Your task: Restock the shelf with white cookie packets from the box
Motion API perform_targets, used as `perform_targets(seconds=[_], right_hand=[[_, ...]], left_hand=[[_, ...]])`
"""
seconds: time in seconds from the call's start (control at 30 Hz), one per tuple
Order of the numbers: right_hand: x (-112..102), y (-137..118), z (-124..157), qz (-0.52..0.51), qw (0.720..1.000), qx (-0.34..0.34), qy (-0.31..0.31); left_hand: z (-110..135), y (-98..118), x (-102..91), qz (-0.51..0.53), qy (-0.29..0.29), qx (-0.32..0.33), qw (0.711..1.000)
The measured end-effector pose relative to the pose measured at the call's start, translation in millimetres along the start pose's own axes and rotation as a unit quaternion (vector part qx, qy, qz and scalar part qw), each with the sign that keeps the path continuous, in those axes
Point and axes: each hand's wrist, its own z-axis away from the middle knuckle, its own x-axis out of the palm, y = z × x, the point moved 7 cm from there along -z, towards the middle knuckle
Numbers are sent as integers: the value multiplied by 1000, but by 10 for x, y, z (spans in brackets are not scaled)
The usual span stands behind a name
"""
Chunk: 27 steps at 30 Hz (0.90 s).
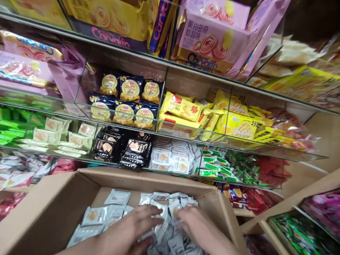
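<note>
An open cardboard box point(148, 180) holds many small white-and-silver snack packets point(95, 216) with a biscuit picture on them. My left hand point(135, 226) reaches in among the packets, its fingers spread and bent over them. To its right, my right hand point(195, 225) touches the heap from the other side. Motion smears its fingertips, and what they may hold is hidden. Loose packets point(167, 226) lie between the two hands. Behind the box, similar white packets point(171, 156) stand in rows in a shelf compartment.
Glass-fronted shelves point(199, 136) rise behind the box. Beside the white packets sit black packets point(135, 148) and green-and-white packets point(215, 164). Higher up are navy cookie packs point(130, 88), yellow packs point(183, 109) and pink Corvolfo bags point(212, 42). A wooden bin point(271, 237) stands at the right.
</note>
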Motion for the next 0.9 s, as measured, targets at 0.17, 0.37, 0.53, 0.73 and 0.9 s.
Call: perform_targets(seconds=[0.17, 0.37, 0.53, 0.73, 0.9], right_hand=[[-317, -343, -144, -277, 956, 6, 101], [72, -313, -271, -517, 850, 56, 81], [207, -305, -233, -593, 802, 64, 44], [214, -547, -134, -641, 762, 30, 88], [154, -490, -125, -605, 787, 83, 85]], left_hand=[[115, -423, 229, 431, 69, -202, 876], [102, -498, 204, 558, 140, -266, 774], [189, -573, 209, 541, 138, -286, 779], [153, -473, 298, 578, 150, -246, 764], [169, -471, 201, 487, 112, -232, 835]])
